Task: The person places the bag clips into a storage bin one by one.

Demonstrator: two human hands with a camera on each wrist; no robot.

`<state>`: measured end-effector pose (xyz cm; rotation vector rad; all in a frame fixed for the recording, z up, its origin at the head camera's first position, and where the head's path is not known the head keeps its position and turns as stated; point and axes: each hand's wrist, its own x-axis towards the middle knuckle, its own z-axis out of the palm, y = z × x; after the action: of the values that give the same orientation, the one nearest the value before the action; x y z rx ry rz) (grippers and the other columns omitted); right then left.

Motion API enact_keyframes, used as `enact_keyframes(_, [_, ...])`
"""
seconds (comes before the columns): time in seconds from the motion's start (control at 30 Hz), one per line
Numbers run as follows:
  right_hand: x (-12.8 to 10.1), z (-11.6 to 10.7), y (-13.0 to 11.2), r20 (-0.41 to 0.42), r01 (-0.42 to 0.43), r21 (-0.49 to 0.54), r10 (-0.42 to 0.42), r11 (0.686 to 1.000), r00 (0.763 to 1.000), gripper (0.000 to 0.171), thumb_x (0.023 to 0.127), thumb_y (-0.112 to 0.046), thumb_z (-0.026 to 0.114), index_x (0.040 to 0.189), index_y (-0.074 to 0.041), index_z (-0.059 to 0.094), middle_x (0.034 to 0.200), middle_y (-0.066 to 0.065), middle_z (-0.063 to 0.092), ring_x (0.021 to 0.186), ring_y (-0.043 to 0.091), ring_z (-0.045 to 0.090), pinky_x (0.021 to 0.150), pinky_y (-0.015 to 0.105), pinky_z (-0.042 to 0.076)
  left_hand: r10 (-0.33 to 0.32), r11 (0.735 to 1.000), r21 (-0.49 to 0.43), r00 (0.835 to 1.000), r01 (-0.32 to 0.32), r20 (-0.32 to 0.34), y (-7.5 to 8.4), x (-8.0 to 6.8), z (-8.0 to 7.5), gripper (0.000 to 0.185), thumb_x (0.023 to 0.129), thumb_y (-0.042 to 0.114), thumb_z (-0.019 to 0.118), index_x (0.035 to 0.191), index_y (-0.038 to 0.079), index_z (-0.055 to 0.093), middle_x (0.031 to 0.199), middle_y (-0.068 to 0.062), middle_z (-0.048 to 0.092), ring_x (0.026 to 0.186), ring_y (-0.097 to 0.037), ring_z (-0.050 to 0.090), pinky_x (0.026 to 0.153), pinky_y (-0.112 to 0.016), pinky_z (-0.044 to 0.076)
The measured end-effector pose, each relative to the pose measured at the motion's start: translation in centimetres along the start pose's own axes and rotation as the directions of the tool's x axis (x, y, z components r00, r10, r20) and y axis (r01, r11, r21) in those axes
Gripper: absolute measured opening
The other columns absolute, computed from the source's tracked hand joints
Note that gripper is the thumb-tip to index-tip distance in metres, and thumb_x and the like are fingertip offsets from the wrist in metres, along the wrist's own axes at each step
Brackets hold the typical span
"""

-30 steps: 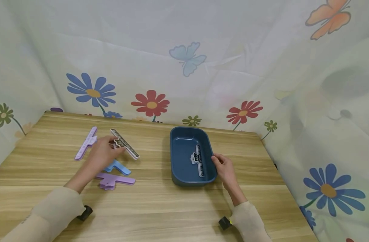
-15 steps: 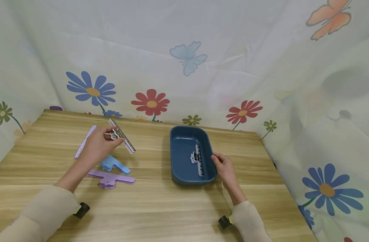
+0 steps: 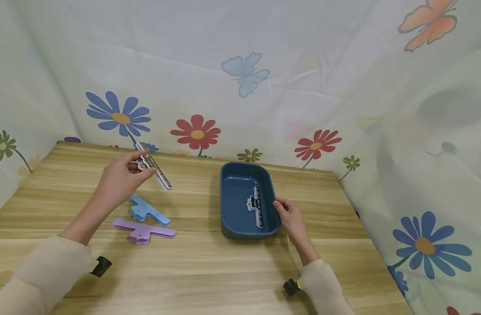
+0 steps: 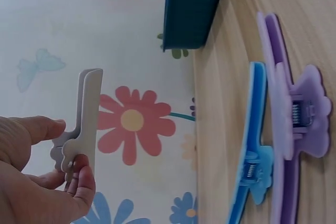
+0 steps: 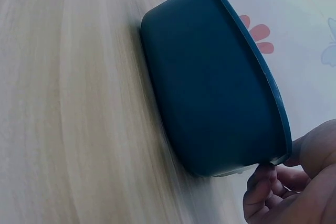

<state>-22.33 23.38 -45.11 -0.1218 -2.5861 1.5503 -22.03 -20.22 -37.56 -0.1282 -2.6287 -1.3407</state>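
Observation:
My left hand [image 3: 118, 178] pinches a white clip with a black piano-key pattern [image 3: 157, 173] by its handle, raised over the table's back left. In the left wrist view this clip [image 4: 90, 111] shows its plain white edge, thumb on one handle and fingers on the other. With thumb and fingers, my right hand [image 3: 292, 218] grips the right rim of a dark blue basin [image 3: 235, 197] standing on the table. Inside the basin lies another black-and-white clip [image 3: 259, 214]. A blue clip [image 3: 147, 211] and a purple clip [image 3: 145, 230] lie below the left hand.
The wooden table [image 3: 201, 271] reaches back to a floral fabric backdrop [image 3: 177, 74], which also rises at both sides. Each wrist carries a small black camera, such as the left wrist camera [image 3: 101, 266].
My left hand has lifted the piano-key clip off the table and drawn it up and slightly left, now covering the striped lilac clip. My right hand stays on the basin's rim.

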Motion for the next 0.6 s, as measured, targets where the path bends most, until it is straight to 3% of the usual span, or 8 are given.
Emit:
enact_keyframes(0.4, [0.2, 0.1, 0.0, 0.000, 0.001, -0.004, -0.001, 1.000, 1.000, 0.031, 0.105, -0.011, 0.060, 0.129, 0.008, 0.067, 0.124, 0.024, 0.068, 0.110, 0.033, 0.064, 0.088, 0.034, 0.053, 0.065, 0.997, -0.038, 0.998, -0.066, -0.027, 2.5, -0.3, -2.2, 0.063, 0.101, 0.024, 0.070, 0.151, -0.007, 0.046, 0.124, -0.026, 0.053, 0.100, -0.032, 0.061, 0.064, -0.010, 0.048])
enact_keyframes(0.6, [0.1, 0.2, 0.0, 0.001, -0.006, 0.000, 0.006, 1.000, 1.000, 0.031, 0.105, -0.011, 0.060, 0.129, 0.008, 0.067, 0.124, 0.025, 0.068, 0.110, 0.033, 0.064, 0.087, 0.032, 0.053, 0.106, 0.994, -0.022, 0.993, -0.107, -0.045, 3.4, -0.2, -3.3, 0.062, 0.099, 0.020, 0.072, 0.151, -0.006, 0.047, 0.122, -0.024, 0.052, 0.092, -0.017, 0.060, 0.067, -0.007, 0.047])
